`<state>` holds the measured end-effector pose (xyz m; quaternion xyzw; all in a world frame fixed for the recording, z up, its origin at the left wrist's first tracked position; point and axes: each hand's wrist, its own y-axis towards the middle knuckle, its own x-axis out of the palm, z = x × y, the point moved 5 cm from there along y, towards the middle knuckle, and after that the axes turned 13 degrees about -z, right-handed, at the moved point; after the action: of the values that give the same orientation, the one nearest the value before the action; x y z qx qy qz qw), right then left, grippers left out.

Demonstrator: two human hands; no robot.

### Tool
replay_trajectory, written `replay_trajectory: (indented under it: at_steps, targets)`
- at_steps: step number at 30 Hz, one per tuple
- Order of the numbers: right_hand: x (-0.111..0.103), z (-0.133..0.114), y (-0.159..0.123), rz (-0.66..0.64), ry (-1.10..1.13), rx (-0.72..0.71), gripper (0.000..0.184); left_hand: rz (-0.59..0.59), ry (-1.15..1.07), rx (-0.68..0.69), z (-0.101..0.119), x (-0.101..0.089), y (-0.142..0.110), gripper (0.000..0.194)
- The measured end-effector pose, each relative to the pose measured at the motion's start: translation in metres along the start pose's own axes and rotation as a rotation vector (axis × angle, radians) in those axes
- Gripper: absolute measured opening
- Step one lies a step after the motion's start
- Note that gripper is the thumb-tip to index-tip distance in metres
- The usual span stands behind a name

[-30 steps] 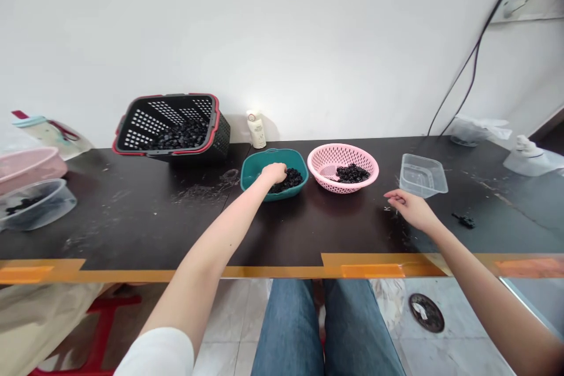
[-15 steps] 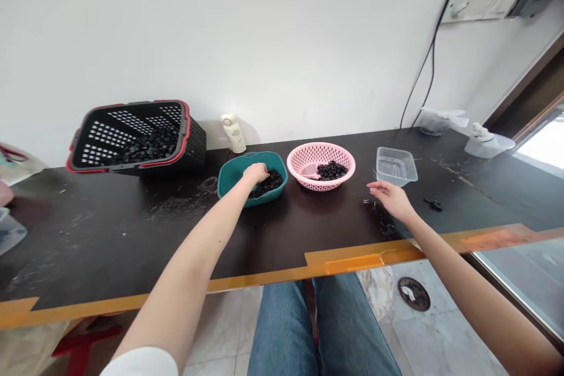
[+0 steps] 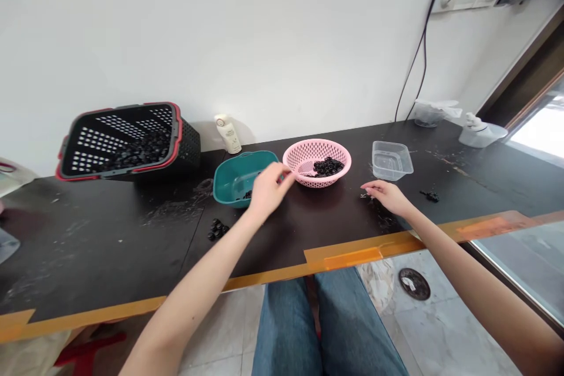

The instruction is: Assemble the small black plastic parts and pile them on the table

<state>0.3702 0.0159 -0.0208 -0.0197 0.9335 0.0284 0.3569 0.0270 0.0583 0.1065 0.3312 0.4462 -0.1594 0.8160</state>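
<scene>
My left hand is over the right side of the teal basin, thumb and fingers drawn together in a pinch; whatever they may hold is too small to make out. Small black pieces lie in the basin, partly hidden by this hand. Just right of my left fingertips stands a pink perforated basket with a heap of small black pieces. My right hand hovers low over the table, fingertips pressed together, in front of a clear plastic container. Anything inside that pinch cannot be seen.
A black basket with red trim leans at the back left, holding many black pieces. Beside it stands a white bottle. Loose black pieces lie near my left forearm, and a small black cluster right of my right hand. Orange tape lines the table's front edge.
My left hand has come up out of the teal basin and moved right, toward the pink basket. My right hand keeps nearly the same place. The view has shifted slightly.
</scene>
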Motion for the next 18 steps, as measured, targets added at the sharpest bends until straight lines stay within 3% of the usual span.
replay_trajectory:
  at_steps: [3, 6, 9, 12, 15, 18]
  targets:
    - [0.003, -0.003, 0.001, -0.004, 0.034, -0.004, 0.031, -0.235, -0.066, 0.165, 0.031, 0.04, -0.027, 0.024]
    - [0.006, -0.004, 0.002, -0.019, 0.099, -0.016, 0.03, -0.368, -0.129, 0.204, 0.035, 0.075, -0.043, 0.021]
    - [0.005, -0.006, 0.001, 0.003, 0.085, -0.015, 0.028, -0.347, -0.204, 0.14, 0.021, 0.09, -0.045, 0.019]
    - [0.002, -0.015, -0.004, 0.061, 0.11, -0.017, 0.031, -0.287, -0.292, 0.072, 0.008, 0.095, -0.042, 0.018]
    - [0.01, -0.038, -0.007, 0.058, 0.338, -0.038, 0.035, -0.249, -0.429, 0.014, 0.0, 0.096, -0.04, 0.017]
    - [0.035, -0.076, -0.003, -0.026, 0.596, -0.057, 0.032, -0.259, -0.523, -0.03, -0.004, 0.097, -0.041, 0.017]
